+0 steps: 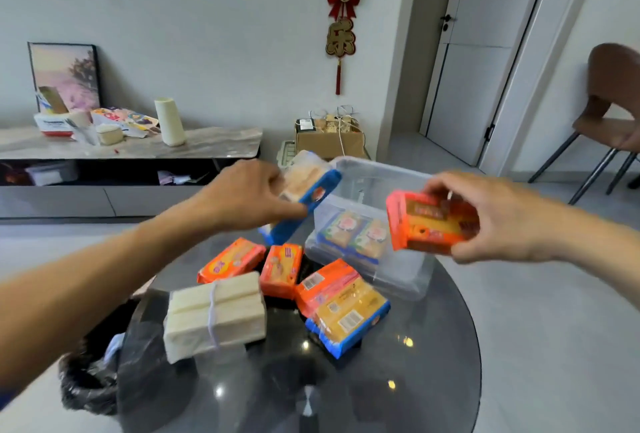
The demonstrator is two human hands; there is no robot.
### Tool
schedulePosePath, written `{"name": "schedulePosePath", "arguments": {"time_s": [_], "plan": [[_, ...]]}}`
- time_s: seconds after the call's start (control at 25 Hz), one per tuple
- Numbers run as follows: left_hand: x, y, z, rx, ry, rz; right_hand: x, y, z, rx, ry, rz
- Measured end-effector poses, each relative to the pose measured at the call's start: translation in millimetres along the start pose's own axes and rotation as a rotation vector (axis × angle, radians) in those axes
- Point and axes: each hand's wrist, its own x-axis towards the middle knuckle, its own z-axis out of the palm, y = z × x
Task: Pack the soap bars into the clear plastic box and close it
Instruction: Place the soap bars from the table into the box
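The clear plastic box (398,270) stands open at the far side of the round dark table (433,380), with a blue-wrapped soap pack (353,235) lying inside. My left hand (242,197) grips a blue-wrapped soap pack (308,190) beside the box's left rim. Above the box's right side, my right hand (495,218) holds an orange-wrapped soap pack (429,221). On the table lie two orange packs (230,261) (280,270), an orange pack (325,283) leaning on a blue one (349,321), and a tied bundle of white bars (214,315).
A bin lined with a black bag (90,384) stands by the table's left edge. A low cabinet (131,148) with clutter runs along the back wall. A cardboard box (329,141) sits on the floor behind, and a brown chair (613,121) is at the right.
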Motion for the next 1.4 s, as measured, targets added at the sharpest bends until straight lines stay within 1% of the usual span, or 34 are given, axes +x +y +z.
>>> {"name": "schedulePosePath", "arguments": {"time_s": [0.04, 0.12, 0.2, 0.28, 0.36, 0.44, 0.52, 0.56, 0.72, 0.76, 0.8, 0.92, 1.0, 1.08, 1.2, 1.28, 1.4], "plan": [[29.6, 13.7, -0.8, 0.019, 0.043, -0.046, 23.9, 8.7, -16.8, -0.095, 0.028, -0.044], [86.2, 41.8, 13.0, 0.069, 0.089, -0.125, 75.9, 27.2, -32.5, -0.289, 0.004, -0.028], [135.8, 60.3, 40.3, 0.133, 0.043, -0.104, 122.7, 41.7, -22.4, -0.497, -0.097, 0.034], [165.4, 65.0, 75.1, 0.201, -0.020, -0.078, 152.1, 55.4, 11.8, -0.632, -0.269, -0.012], [176.1, 58.4, 108.1, 0.293, -0.073, -0.033, 160.6, 68.0, 49.0, -0.639, -0.501, -0.037], [179.2, 47.5, 138.2, 0.292, -0.172, -0.026, 161.2, 74.8, 77.5, -0.541, -0.690, 0.036], [183.1, 42.0, 153.3, 0.249, -0.286, -0.050, 160.2, 76.4, 94.2, -0.441, -0.819, 0.153], [185.3, 42.9, 154.8, 0.259, -0.336, -0.052, 160.6, 76.7, 98.7, -0.416, -0.850, 0.185], [188.7, 49.9, 157.7, 0.324, -0.561, -0.063, 160.5, 79.9, 99.3, -0.418, -0.808, 0.151], [187.4, 49.6, 158.2, 0.323, -0.576, -0.055, 159.9, 81.4, 99.5, -0.421, -0.799, 0.153], [186.2, 49.0, 157.5, 0.326, -0.550, -0.029, 159.5, 82.9, 100.3, -0.412, -0.792, 0.164], [184.2, 48.4, 155.2, 0.315, -0.350, 0.116, 158.9, 79.1, 103.6, -0.393, -0.770, 0.219], [186.6, 47.8, 156.2, 0.307, -0.385, 0.150, 162.1, 73.3, 105.5, -0.380, -0.768, 0.298], [188.1, 45.9, 161.5, 0.300, -0.445, 0.129, 164.1, 67.0, 104.3, -0.385, -0.790, 0.368], [192.6, 39.7, 167.2, 0.254, -0.436, 0.105, 164.7, 62.1, 103.0, -0.406, -0.812, 0.396], [198.3, 36.5, 173.0, 0.256, -0.421, 0.109, 166.2, 63.3, 100.2, -0.424, -0.780, 0.396], [202.0, 35.4, 178.4, 0.270, -0.405, 0.112, 166.1, 65.8, 102.0, -0.412, -0.728, 0.450]]}}
